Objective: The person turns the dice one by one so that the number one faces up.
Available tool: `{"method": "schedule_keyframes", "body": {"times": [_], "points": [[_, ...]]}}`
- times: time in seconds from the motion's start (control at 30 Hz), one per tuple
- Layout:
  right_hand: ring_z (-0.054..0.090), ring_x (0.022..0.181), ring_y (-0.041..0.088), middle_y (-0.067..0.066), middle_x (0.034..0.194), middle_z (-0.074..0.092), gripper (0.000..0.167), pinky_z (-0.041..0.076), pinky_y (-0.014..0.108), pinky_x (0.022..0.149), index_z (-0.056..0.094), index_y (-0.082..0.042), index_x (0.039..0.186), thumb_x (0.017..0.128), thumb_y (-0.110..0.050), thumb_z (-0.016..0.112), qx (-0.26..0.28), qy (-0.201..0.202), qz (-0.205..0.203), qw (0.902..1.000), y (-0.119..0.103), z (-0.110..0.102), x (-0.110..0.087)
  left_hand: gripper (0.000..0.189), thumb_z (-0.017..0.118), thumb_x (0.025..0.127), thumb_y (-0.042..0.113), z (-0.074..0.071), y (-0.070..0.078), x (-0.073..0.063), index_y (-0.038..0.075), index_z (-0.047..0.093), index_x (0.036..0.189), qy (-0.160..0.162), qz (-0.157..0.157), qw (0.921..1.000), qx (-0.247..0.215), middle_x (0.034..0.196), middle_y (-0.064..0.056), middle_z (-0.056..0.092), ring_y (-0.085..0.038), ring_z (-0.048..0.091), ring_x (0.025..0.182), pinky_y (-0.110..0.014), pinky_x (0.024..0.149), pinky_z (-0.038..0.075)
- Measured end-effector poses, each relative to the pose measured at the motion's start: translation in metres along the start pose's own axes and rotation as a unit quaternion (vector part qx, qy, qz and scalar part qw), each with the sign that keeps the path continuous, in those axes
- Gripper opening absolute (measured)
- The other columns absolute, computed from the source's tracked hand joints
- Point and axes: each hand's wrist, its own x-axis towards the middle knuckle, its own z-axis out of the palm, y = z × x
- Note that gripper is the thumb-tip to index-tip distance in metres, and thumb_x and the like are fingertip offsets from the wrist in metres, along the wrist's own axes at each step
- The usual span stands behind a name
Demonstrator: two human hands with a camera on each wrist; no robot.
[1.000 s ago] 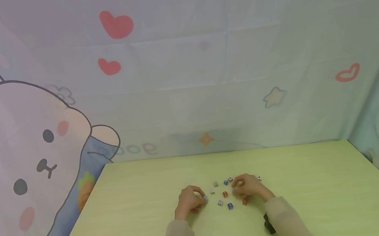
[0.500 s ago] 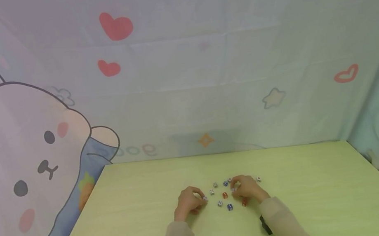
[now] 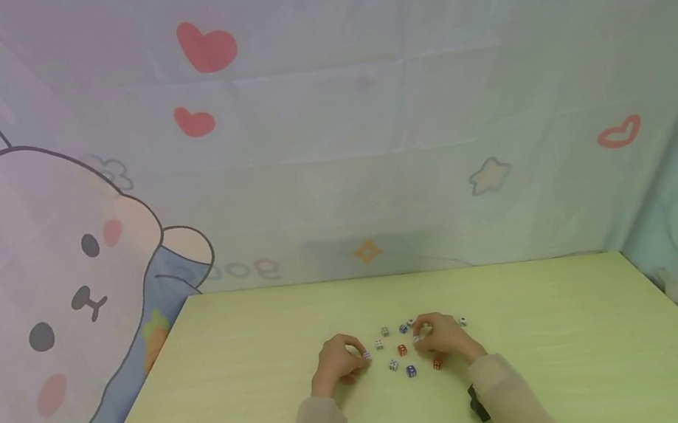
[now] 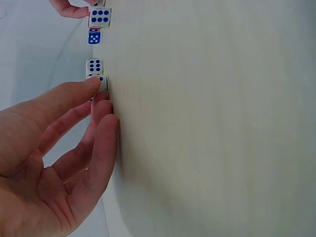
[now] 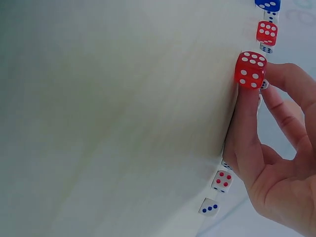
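Observation:
My left hand (image 3: 337,358) rests at the left edge of a loose group of dice and pinches a white die (image 4: 103,85) between thumb and fingertips. On the group's right side, my right hand (image 3: 444,336) pinches another white die (image 3: 417,339), mostly covered by its fingers in the right wrist view. A red die (image 5: 250,70) stands on the near side of the right fingertips. Between the hands lie another red die (image 3: 402,350), a blue die (image 3: 411,371) and several white dice, one of them a white die (image 3: 393,365) toward the front.
All the dice lie on a pale yellow-green table (image 3: 244,407). Farther back is a second blue die (image 3: 403,328), and a white die (image 3: 463,322) lies beyond the right hand. A printed cloth (image 3: 338,167) with a rabbit and hearts hangs behind the table.
The right hand and forearm shifted slightly left, then the forearm edged a little back to the right. The left hand stays in place, and the dice lie as before.

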Motion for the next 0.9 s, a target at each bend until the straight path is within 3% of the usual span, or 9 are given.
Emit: {"method": "schedule_keyframes", "body": {"times": [0.3,0.57,0.9], "points": [[0.054,0.054,0.010,0.004,0.071,0.063,0.015,0.043,0.022,0.048,0.060,-0.008,0.082,0.072,-0.011,0.071,-0.006,0.003,0.004,1.0000,-0.0033,-0.0015,-0.0028,0.012,0.071,0.074,0.012,0.0019,-0.0016,0.0008,0.005,0.066,0.083,0.000,-0.003,1.0000,0.001,0.066,-0.009,0.065,-0.016,0.058,0.054,-0.028,0.045,0.051],[0.048,0.045,0.011,0.005,0.066,0.058,0.018,0.043,0.020,0.044,0.057,-0.007,0.087,0.074,-0.009,0.069,0.018,-0.023,0.008,0.9996,-0.0036,-0.0045,-0.0035,0.012,0.071,0.074,0.012,0.0017,-0.0021,0.0031,0.005,0.066,0.082,0.001,-0.003,1.0000,0.001,0.066,-0.009,0.064,-0.016,0.058,0.053,-0.028,0.045,0.051],[0.052,0.049,0.010,0.004,0.068,0.062,0.015,0.044,0.022,0.046,0.059,-0.008,0.084,0.074,-0.012,0.069,-0.006,-0.012,0.006,0.9999,-0.0039,-0.0037,-0.0019,0.011,0.071,0.074,0.011,0.0010,-0.0021,0.0026,0.005,0.066,0.082,0.001,0.002,1.0000,0.003,0.065,-0.009,0.065,-0.016,0.057,0.052,-0.029,0.044,0.050]]}}
